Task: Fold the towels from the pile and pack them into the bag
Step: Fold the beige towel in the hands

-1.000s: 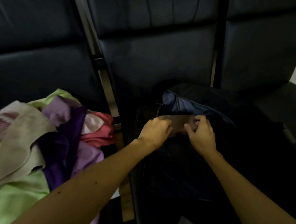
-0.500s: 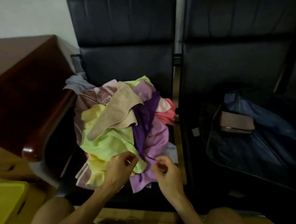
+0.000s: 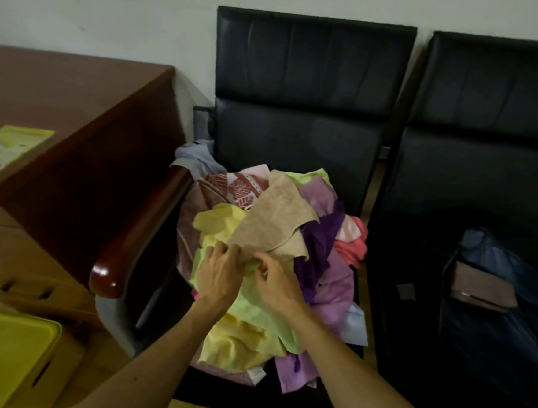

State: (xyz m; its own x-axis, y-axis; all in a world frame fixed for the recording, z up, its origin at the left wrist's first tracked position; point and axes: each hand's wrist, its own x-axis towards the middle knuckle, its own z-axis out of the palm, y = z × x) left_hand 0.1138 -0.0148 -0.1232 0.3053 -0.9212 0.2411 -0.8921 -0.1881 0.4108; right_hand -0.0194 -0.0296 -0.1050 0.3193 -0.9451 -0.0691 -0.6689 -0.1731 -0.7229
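A pile of towels (image 3: 326, 271) in yellow, green, purple, pink and beige fills the seat of the left black chair. On top lies a beige towel (image 3: 276, 223). My left hand (image 3: 220, 273) and my right hand (image 3: 276, 281) meet at its lower edge, fingers pinching the cloth where it overlaps a light green towel (image 3: 260, 311). On the right chair sits a dark blue bag (image 3: 502, 315), open, with a folded brown towel (image 3: 481, 287) inside it.
A dark wooden desk (image 3: 76, 120) stands at the left, its rounded armrest-like edge (image 3: 142, 226) close to the pile. A yellow box (image 3: 2, 357) sits at the lower left. Black chair backs (image 3: 308, 79) rise behind the pile and bag.
My hands left the brown towel in the bag, moved left to the pile, then slid up from its front edge to the beige towel. The view swung left and back.
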